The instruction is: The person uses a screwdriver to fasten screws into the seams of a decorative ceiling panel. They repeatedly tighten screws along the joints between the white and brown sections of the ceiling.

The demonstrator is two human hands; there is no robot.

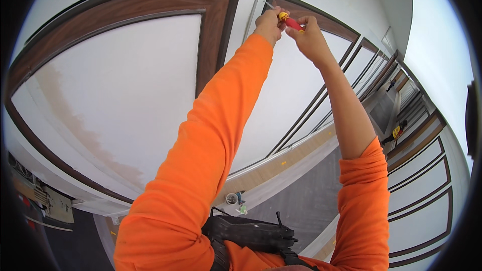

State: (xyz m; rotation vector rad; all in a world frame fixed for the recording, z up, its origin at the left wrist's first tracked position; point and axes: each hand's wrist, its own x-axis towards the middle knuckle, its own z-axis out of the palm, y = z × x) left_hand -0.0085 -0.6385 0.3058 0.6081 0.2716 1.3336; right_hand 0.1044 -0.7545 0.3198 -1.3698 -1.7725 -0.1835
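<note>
High in front of me, both hands meet at a screwdriver [292, 23] with a red and yellow handle. Its thin metal shaft sticks out past my left hand, and the tip is close to the dark wood trim [296, 7] of a wall panel. My left hand [270, 24] is closed around the front of the tool, by the yellow collar. The fingers of my right hand [310, 40] pinch the rear of the red handle. Whether the tip touches a screw or the trim is too small to make out.
To the left is a large white panel [145, 70] in a brown wood frame. Below, a bucket [231, 198] and a blue tool [240, 197] stand on the floor near the wall. A black bag [251, 233] hangs at my front. A person in a yellow vest [396, 132] is down the corridor.
</note>
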